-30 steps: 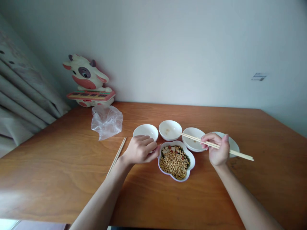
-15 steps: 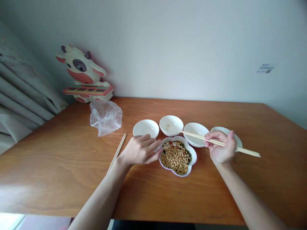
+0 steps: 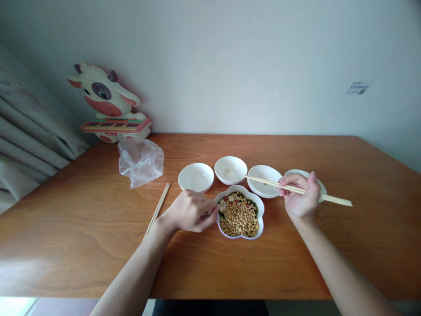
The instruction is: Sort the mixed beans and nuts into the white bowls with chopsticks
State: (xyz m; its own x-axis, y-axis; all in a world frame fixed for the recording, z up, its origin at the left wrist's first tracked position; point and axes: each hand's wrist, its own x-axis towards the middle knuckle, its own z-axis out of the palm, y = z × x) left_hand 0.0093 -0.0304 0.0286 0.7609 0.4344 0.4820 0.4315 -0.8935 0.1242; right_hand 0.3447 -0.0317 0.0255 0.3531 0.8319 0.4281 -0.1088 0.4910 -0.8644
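Observation:
My left hand (image 3: 194, 213) is closed, its thumb and fingers pinched at the left rim of a white flower-shaped bowl (image 3: 262, 216). That bowl holds yellow soybeans (image 3: 240, 217), with peanuts, some red pieces and green beans toward its edges. In my right hand (image 3: 301, 197) is a pair of wooden chopsticks (image 3: 335, 200), slanting with their tips to the left. The tips hang in front of two white round bowls (image 3: 230, 163) (image 3: 263, 171); each has a few small pieces inside. Behind my right hand, another white bowl (image 3: 321, 186) is partly hidden.
A white bowl (image 3: 196, 175) stands left of the others. A second pair of chopsticks (image 3: 158, 208) lies left of my left hand. Farther back are a crumpled clear plastic bag (image 3: 141, 162) and a cow-shaped toy keyboard (image 3: 113, 125) against the wall.
My left fingers have closed from a spread pose onto the flower-shaped bowl's rim, and the bowl has turned a little. My right hand still holds the chopsticks. The view has shifted slightly.

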